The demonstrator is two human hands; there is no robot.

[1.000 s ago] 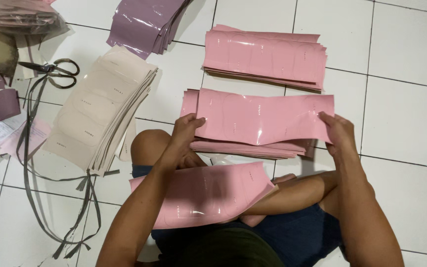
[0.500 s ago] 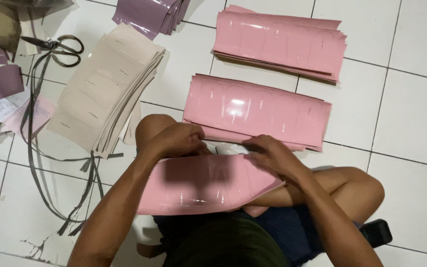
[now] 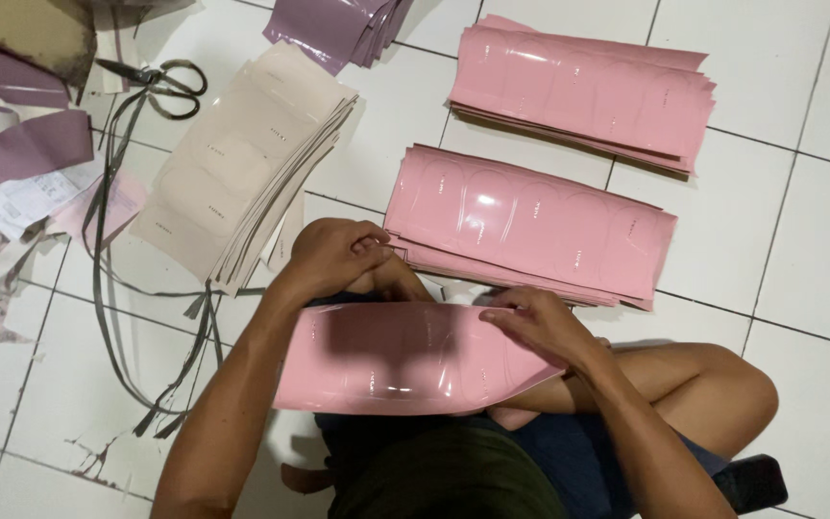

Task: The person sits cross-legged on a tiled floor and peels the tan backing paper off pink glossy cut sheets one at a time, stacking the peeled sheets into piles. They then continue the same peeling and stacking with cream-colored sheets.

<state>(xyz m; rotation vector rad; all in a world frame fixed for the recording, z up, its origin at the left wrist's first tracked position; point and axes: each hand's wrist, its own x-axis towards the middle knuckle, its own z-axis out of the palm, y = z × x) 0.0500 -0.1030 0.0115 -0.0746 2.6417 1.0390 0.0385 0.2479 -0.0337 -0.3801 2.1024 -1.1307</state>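
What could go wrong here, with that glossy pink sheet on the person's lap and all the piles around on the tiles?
The glossy pink sheet is held only at its top edge by the left hand and right hand; it might crease or slide off. The near stack of pink sheets looks slippery and could fan out if bumped. The grey straps on the white tiled floor could snag a foot.

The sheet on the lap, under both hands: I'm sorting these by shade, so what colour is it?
Glossy pink, seen in the head view: the sheet, matching the pink stacks on the floor.

Bare forearms, bare knees; dark olive top, dark blue shorts
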